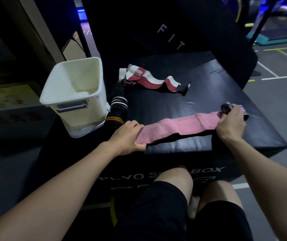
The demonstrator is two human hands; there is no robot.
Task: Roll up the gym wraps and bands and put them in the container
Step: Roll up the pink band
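Item one: pink wrap, a long flat strip stretched across the lower centre of the frame, lying along the near edge of a black padded plyo box. Its left end is gripped by the left hand, thumb underneath and fingers curled over the top. Its right end is pinched by the right hand, where a small dark rolled portion of the wrap shows just above the fingers at right of centre. The two hands are well apart, one at each end of the strip. Item two: red and white wrap, loose and crumpled, lying on the box top in the upper centre, with a black tab at its right end. Item three: black wrap with white stripes, heaped at the left edge of the box, just beside the container, an orange band across its lower part. Item four: white plastic container, rectangular, upright, open-topped, at centre left of the frame beside the box; contents hard to make out. Also in view: the person's bare knees and black shorts at the bottom of the frame.
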